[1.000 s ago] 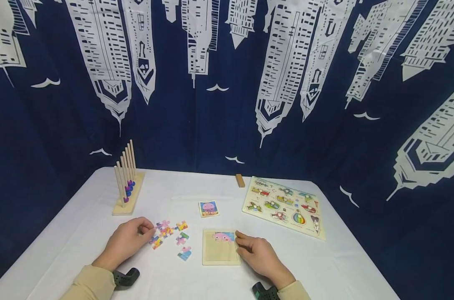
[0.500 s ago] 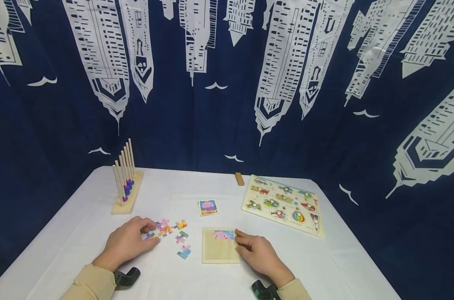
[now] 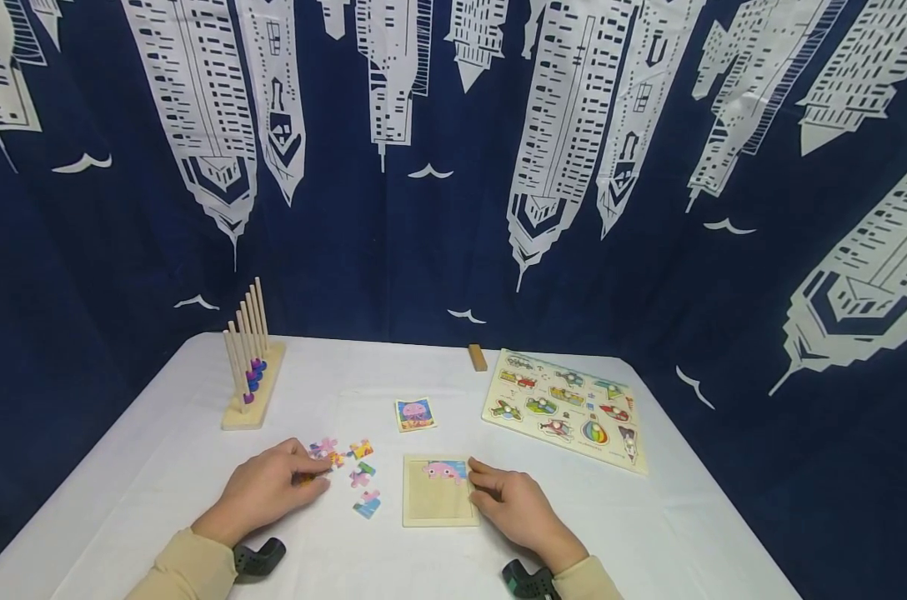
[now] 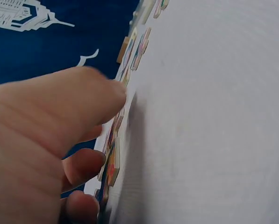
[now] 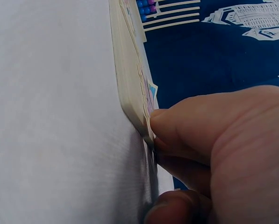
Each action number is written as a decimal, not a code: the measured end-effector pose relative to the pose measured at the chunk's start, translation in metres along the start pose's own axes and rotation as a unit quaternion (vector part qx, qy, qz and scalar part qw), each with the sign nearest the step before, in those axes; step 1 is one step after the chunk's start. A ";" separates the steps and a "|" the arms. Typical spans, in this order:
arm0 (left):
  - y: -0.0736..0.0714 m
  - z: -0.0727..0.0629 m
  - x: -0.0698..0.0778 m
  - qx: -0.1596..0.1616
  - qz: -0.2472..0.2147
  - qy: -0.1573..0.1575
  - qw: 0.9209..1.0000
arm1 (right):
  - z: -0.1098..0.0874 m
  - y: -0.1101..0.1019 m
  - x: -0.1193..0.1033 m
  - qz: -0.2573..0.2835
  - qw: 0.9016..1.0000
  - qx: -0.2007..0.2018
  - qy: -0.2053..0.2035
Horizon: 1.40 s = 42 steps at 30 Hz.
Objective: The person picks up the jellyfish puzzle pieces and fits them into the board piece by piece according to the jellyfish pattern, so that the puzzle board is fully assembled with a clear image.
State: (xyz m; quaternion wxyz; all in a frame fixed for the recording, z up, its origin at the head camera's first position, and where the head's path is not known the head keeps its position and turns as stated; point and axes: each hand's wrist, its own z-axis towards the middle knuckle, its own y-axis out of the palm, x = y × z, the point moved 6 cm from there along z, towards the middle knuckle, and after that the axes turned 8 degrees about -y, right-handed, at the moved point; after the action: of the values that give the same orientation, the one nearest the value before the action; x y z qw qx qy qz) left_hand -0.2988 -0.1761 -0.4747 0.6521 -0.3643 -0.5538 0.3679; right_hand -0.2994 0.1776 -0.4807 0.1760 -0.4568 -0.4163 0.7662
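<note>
My left hand (image 3: pixel 269 487) is over the loose jigsaw pieces (image 3: pixel 324 448) left of the middle, thumb and fingers spread apart. In the left wrist view the thumb (image 4: pixel 90 95) is clear of the table, and coloured pieces (image 4: pixel 113 163) lie by the fingertips. Part of the heap is hidden under this hand. With thumb and fingers, my right hand (image 3: pixel 519 507) holds the right edge of a square wooden puzzle tray (image 3: pixel 438 507). A pink and blue section (image 3: pixel 446 471) fills the tray's top right. The right wrist view shows fingertips (image 5: pixel 160 122) at the tray's corner.
Several more pieces (image 3: pixel 367 502) lie between the left hand and the tray. Behind them is a small picture card (image 3: pixel 416 414). A peg stand with beads (image 3: pixel 254 400) stands back left, a vehicle puzzle board (image 3: pixel 566 408) back right, with a wooden block (image 3: pixel 478 358) nearby.
My left hand first opens from a pinch by the pieces, then shifts right over them, covering some. The right hand stays at the tray's edge.
</note>
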 end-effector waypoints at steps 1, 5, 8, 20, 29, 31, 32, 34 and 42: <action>0.001 0.000 0.002 0.004 0.007 0.006 1.000 | 0.000 0.000 0.000 0.000 1.000 0.000 0.000; 0.007 -0.003 0.016 0.022 0.029 0.044 0.998 | 0.000 0.000 0.001 0.001 1.000 0.000 0.001; 0.016 -0.007 0.032 0.019 0.025 0.081 0.996 | 0.001 0.000 0.002 0.004 1.000 -0.001 0.003; 0.030 -0.014 0.053 0.020 0.008 0.119 0.993 | 0.001 0.001 0.000 0.004 1.000 -0.003 0.009; 0.035 -0.011 0.060 0.024 0.035 0.096 0.994 | 0.000 -0.001 0.000 0.005 1.000 -0.002 0.011; 0.035 -0.010 0.061 0.026 0.034 0.101 0.994 | 0.000 -0.001 0.000 0.004 1.000 -0.002 0.011; 0.035 -0.010 0.060 0.027 0.034 0.106 0.993 | 0.000 0.000 0.000 0.006 1.000 -0.002 0.011; 0.034 -0.011 0.059 0.027 0.028 0.117 0.992 | 0.000 0.000 0.000 0.007 1.000 -0.003 0.011; 0.026 -0.012 0.048 -0.007 -0.018 0.161 0.987 | 0.000 0.000 0.000 0.002 1.000 -0.001 0.011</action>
State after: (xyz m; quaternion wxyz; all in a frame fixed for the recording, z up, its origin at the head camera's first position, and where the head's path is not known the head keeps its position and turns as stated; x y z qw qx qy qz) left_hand -0.2831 -0.1221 -0.4777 0.7368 -0.4135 -0.4502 0.2889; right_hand -0.2992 0.1778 -0.4814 0.1788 -0.4665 -0.4140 0.7609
